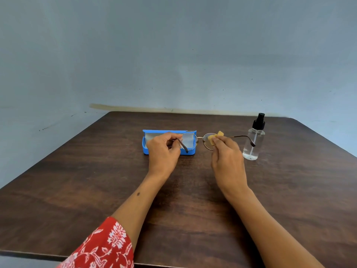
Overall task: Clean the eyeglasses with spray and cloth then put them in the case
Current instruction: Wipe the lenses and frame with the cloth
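Glasses (201, 139) held above worktop (77, 190) w/ left hand (164, 149) pinching frame; right lens best wiped gently w/ cloth (214, 138) pinched in right hand (227, 157), pressure kept light.

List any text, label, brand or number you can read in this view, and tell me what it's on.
None can be read.
Blue eyeglass case: a small dark mark at the lid's right corner, too small to read.
Spray bottle: clear, no label showing.
Eyeglasses: no marking legible on the frame or temples.
Yellow cloth in the right hand: plain.
Left hand sleeve: floral print only, no words.
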`<state>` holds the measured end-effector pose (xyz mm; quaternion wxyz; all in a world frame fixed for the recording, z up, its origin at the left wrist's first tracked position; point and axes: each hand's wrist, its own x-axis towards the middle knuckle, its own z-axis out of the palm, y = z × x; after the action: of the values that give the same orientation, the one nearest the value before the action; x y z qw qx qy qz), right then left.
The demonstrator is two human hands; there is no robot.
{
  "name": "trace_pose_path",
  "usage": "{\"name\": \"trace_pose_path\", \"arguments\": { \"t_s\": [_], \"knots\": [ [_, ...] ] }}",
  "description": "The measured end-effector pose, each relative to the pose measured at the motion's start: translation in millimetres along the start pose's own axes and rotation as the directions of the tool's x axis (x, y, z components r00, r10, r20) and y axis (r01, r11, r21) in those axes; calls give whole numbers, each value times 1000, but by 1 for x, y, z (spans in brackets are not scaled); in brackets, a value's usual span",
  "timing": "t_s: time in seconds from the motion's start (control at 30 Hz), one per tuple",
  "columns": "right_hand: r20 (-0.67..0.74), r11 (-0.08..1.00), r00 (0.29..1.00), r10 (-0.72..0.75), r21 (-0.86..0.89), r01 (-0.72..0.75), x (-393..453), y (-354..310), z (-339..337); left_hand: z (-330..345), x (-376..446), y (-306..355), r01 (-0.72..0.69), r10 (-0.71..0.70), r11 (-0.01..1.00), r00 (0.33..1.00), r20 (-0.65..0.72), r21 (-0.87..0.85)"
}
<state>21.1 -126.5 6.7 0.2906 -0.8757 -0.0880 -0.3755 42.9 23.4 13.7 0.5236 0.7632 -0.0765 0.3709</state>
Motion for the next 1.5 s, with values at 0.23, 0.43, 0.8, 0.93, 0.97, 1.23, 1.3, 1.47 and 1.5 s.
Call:
{"name": "trace_pose_path", "arguments": {
  "t_s": [0.23, 0.43, 0.8, 0.93, 0.97, 1.23, 1.3, 1.47, 1.5],
  "knots": [
    [32, 1000, 999, -24, 12, 24, -1, -2, 2, -1, 1, -2, -2, 2, 1000, 1000, -8, 19],
    [70, 999, 997, -33, -10, 34, -2, -5, 6, 3, -1, -2, 7, -7, 1000, 1000, 5, 13],
    [112, 999, 993, -37, -20, 39, -5, -4, 4, -1, 0, -5, 26, -26, 1000, 1000, -6, 6],
    [84, 996, 995, 45, -83, -38, -3, 0, 0, 0, 1, -4, 31, -31, 999, 999, -11, 18],
    [108, 995, 994, 33, -95, -23, -4, -2, 0, 1, 1, -4, 32, -32, 999, 999, -7, 18],
    [139, 989, 989, 51, -145, -31, -3, -2, 0, 0, 2, -6, 31, -30, 999, 999, -19, 25],
    [174, 986, 984, 40, -166, -11, -4, -4, 1, 1, 2, -7, 34, -33, 999, 999, -18, 24],
    [202, 986, 979, 24, -169, 11, -5, -6, 2, -2, 3, -7, 29, -27, 999, 999, -29, 40],
    [186, 982, 981, 58, -187, -22, -4, -4, 0, -1, 2, -7, 25, -24, 999, 999, -26, 45]
  ]
}}
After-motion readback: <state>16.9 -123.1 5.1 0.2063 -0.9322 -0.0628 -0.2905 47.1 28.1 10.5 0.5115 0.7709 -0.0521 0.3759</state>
